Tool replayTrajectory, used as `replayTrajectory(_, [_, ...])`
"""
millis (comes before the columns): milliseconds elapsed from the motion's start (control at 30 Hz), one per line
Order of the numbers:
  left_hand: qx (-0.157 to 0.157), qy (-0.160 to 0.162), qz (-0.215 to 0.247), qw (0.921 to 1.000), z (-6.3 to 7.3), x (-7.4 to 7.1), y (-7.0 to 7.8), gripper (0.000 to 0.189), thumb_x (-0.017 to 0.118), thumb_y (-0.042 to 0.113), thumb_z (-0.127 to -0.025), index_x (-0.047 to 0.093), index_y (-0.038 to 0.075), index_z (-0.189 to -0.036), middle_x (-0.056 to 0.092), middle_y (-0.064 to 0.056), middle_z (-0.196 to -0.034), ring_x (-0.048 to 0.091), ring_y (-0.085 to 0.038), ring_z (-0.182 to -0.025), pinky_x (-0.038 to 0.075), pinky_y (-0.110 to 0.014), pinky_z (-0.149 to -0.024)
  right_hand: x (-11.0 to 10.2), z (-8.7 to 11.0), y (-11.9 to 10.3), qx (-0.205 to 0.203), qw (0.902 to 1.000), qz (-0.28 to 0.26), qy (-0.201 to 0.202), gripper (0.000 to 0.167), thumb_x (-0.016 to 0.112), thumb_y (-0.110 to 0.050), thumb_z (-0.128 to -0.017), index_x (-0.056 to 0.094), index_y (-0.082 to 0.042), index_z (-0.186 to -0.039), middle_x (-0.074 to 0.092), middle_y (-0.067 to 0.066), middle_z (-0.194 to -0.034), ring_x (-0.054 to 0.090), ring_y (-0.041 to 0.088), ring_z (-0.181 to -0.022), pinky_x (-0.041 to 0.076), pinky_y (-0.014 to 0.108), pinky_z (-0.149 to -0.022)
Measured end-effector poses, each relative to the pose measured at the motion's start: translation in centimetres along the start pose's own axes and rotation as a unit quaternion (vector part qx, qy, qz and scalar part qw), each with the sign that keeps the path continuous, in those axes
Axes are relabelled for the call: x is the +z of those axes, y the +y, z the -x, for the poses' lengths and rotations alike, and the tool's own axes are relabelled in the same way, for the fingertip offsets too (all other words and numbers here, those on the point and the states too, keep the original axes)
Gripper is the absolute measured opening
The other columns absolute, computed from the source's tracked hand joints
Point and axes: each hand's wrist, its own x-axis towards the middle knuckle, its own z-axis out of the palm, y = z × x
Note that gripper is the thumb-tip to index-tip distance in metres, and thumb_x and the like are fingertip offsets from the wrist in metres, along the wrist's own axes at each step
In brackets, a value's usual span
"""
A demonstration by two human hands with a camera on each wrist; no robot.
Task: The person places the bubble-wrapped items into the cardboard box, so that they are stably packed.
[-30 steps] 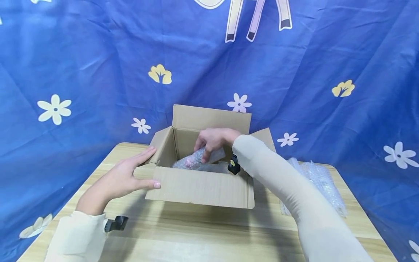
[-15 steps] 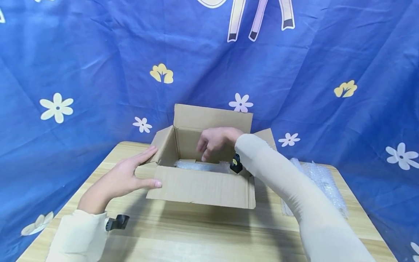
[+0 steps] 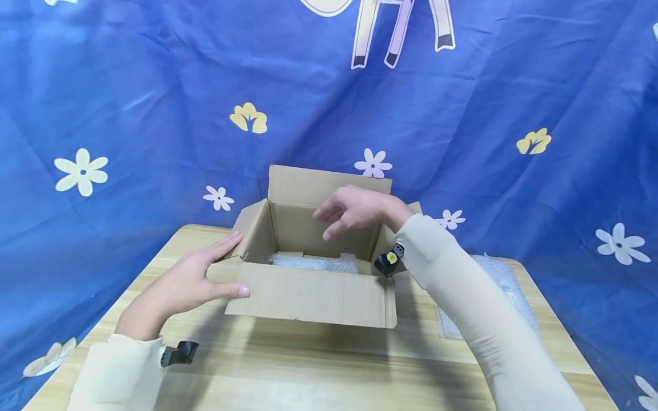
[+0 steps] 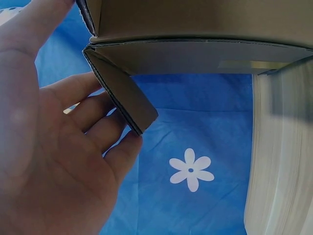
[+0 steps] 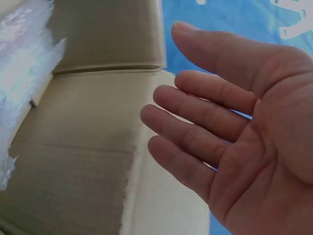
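An open cardboard box [image 3: 319,295] stands on the table, its flaps folded outward. Inside lies an item wrapped in bubble wrap [image 3: 313,262], partly hidden behind the front wall. My left hand [image 3: 187,282] steadies the box at its left front corner, fingers straight along the outside of the left flap [image 4: 120,93] and thumb on the front flap. Over the box opening hovers my right hand [image 3: 357,208], holding nothing, with fingers loosely extended. In the right wrist view the right palm shows bare beside the box wall, and the bubble wrap [image 5: 24,63] appears at the left edge.
Flat sheets of bubble wrap [image 3: 506,285] lie on the right of the table, partly covered by the right sleeve. A blue patterned cloth [image 3: 169,114] hangs behind the wooden table [image 3: 308,371]. Each wrist carries a black camera mount [image 3: 180,353].
My right hand lets go of the bubble-wrapped item, which now lies lower in the box, and rises up and rightward out of the box. The left hand stays at the corner.
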Motion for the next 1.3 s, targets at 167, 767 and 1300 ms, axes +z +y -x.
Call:
replayTrajectory(167, [0.0,-0.007,0.004,1.0,0.1,0.1,-0.3,0.107,0.081,0.057,-0.076,0.028,0.014,-0.159,0.025,-0.015,-0.161,0.028,-0.043,-0.143,0.028,-0.065,-0.109,0.0,2.2,0.0,-0.026,0.998,-0.002,0.057,0.05,0.08,-0.02,-0.087,0.065,0.0,-0.13,0.066,0.01,-0.128,0.064,0.018,-0.114,0.05,0.03,-0.098])
replayTrajectory(767, [0.003,0.001,0.017,0.9998,0.1,-0.1,-0.6,0.105,0.083,0.05,-0.078,0.027,0.016,-0.16,0.025,-0.014,-0.162,0.029,-0.044,-0.142,0.03,-0.066,-0.106,0.4,9.7,0.1,-0.024,0.9794,-0.018,0.2,0.045,0.081,-0.02,-0.086,0.07,-0.007,-0.127,0.07,0.002,-0.12,0.065,0.019,-0.112,0.05,0.035,-0.098])
replayTrajectory(1300, [0.003,-0.011,0.009,0.9999,-0.6,0.1,-0.5,0.106,0.084,0.05,-0.077,0.027,0.012,-0.159,0.025,-0.018,-0.161,0.028,-0.045,-0.142,0.029,-0.066,-0.107,0.7,15.4,0.8,0.025,0.9564,0.08,0.28,0.042,0.08,-0.022,-0.087,0.071,-0.01,-0.126,0.071,0.002,-0.118,0.065,0.026,-0.102,0.052,0.043,-0.084])
